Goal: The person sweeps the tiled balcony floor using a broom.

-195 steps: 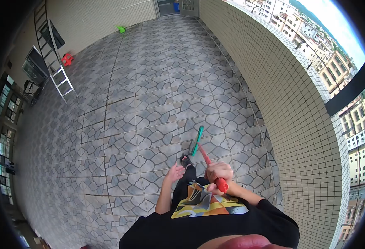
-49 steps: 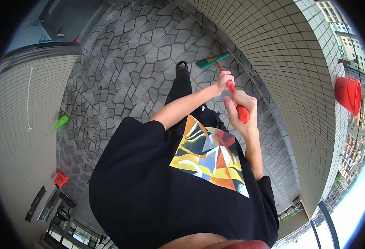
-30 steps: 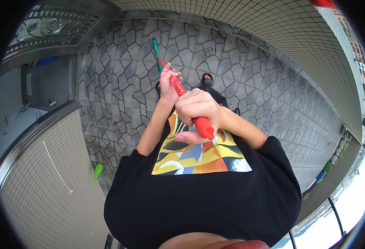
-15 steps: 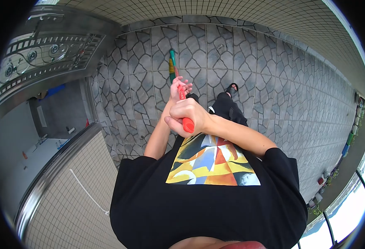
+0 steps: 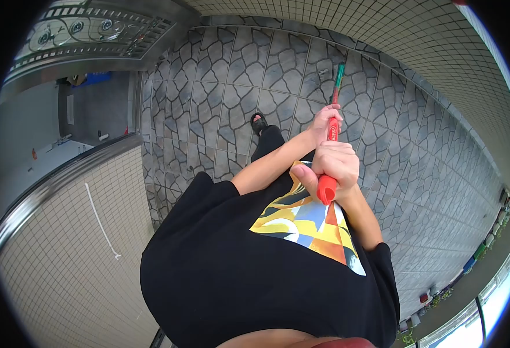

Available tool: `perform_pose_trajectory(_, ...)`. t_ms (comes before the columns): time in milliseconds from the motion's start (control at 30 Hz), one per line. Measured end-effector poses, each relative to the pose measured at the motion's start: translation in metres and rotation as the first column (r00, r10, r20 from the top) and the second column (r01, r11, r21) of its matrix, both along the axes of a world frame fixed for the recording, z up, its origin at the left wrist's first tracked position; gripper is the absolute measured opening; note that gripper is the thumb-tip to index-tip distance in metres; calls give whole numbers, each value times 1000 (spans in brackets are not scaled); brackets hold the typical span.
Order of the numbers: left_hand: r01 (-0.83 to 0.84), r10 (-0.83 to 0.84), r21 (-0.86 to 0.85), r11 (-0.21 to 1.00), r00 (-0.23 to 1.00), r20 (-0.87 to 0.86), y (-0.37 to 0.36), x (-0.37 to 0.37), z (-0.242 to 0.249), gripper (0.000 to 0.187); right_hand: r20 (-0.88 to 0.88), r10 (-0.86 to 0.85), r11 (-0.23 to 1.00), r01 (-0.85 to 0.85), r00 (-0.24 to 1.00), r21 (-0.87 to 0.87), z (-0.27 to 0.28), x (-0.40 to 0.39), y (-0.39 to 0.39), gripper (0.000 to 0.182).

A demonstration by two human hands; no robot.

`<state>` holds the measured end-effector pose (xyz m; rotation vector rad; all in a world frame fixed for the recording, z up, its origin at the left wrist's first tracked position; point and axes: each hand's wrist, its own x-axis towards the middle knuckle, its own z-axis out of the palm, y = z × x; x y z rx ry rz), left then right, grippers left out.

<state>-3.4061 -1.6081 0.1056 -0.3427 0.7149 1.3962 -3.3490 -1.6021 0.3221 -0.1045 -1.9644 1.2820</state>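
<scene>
My right hand [image 5: 336,163] is wrapped round the top end of a red handle [image 5: 326,190], with its thumb stretched along the side. Farther down the same handle, my left hand [image 5: 327,123] has its fingers curled round it. Beyond the hands, the pole runs away from me to a green section [image 5: 339,76] over the grey paved floor [image 5: 278,66]. What is at the pole's far end cannot be made out.
A tiled wall [image 5: 348,14] runs along the far side. On the left are an ornate metal door [image 5: 92,35], a doorway and a tiled wall [image 5: 75,255]. Potted plants [image 5: 440,298] line the right edge. A sandalled foot [image 5: 258,122] stands on the paving.
Both hands and the handle have swung to the right. The yellow and green part near the pole's far end no longer shows. A foot now shows left of the hands instead of right.
</scene>
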Motion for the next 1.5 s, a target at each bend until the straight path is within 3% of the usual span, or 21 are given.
perform_pose_trajectory(167,-117,46,-213,970,949,-312,-34,-46,23,51,-170,75,977,-107,983,-185,-4,-14,-3,28)
perform_pose_trajectory(367,-302,86,-368,879,861,-501,-117,-173,13,58,-100,306,895,-321,947,-309,-37,-95,-38,25)
perform_pose_trajectory(500,-599,374,-254,760,722,-583,-177,-279,7,53,-19,386,884,-375,922,-277,-76,-214,-88,29)
perform_pose_trajectory(567,-850,744,-28,526,476,-469,-214,-320,30,52,-18,405,875,-393,914,-282,-102,-283,-117,32)
perform_pose_trajectory(600,-872,814,99,480,400,-422,-238,-330,18,58,35,426,877,-403,904,-263,-114,-315,-130,34)
perform_pose_trajectory(700,-943,865,138,304,213,-454,-292,-309,18,60,77,470,869,-446,879,-213,-156,-412,-192,37)
perform_pose_trajectory(767,-913,773,2,409,345,-533,-317,-262,-16,57,72,493,861,-475,867,-183,-183,-457,-230,38)
perform_pose_trajectory(833,-879,655,-243,411,470,-592,-328,-198,-55,55,236,520,845,-456,821,-279,-204,-483,-256,41)
perform_pose_trajectory(867,-838,556,-363,406,542,-630,-335,-163,-77,49,203,522,848,-478,829,-226,-208,-489,-263,44)
perform_pose_trajectory(933,-826,294,-448,344,547,-783,-353,-58,-198,48,236,524,852,-502,818,-151,-208,-489,-275,45)
perform_pose_trajectory(967,-706,178,-624,335,698,-694,-368,-15,-216,48,276,507,858,-507,816,-78,-207,-483,-275,46)
perform_pose_trajectory(1000,-660,26,-705,260,734,-678,-381,31,-227,50,277,504,860,-504,818,-76,-205,-473,-271,44)
perform_pose_trajectory(1067,-296,-366,-892,341,832,-416,-421,106,-258,39,244,547,836,-539,801,-105,-208,-448,-253,43)
perform_pose_trajectory(1133,-129,-91,-970,207,985,-150,-437,148,-259,33,243,580,815,-558,778,-158,-207,-413,-227,40)
perform_pose_trajectory(1200,-192,-227,-949,250,941,-250,-449,150,-246,33,260,573,819,-546,777,-175,-207,-375,-189,40)
perform_pose_trajectory(1267,-279,-349,-939,203,875,-336,-452,120,-239,38,271,522,851,-474,809,-226,-198,-325,-157,39)
perform_pose_trajectory(1300,-498,-92,-858,127,855,-510,-445,118,-253,43,270,480,872,-420,835,-253,-186,-296,-140,39)
perform_pose_trajectory(1367,-438,-291,-871,220,823,-487,-425,62,-213,48,311,465,883,-407,829,-236,-162,-237,-103,39)
perform_pose_trajectory(1400,-474,-298,-825,307,776,-556,-412,41,-218,49,303,475,874,-403,826,-272,-149,-206,-89,39)
perform_pose_trajectory(1433,-518,-370,-778,355,687,-626,-394,25,-220,49,324,446,889,-371,834,-269,-135,-176,-78,40)
perform_pose_trajectory(1500,-637,-429,-643,425,484,-763,-334,-7,-159,59,415,421,902,-326,807,-282,-96,-116,-53,40)
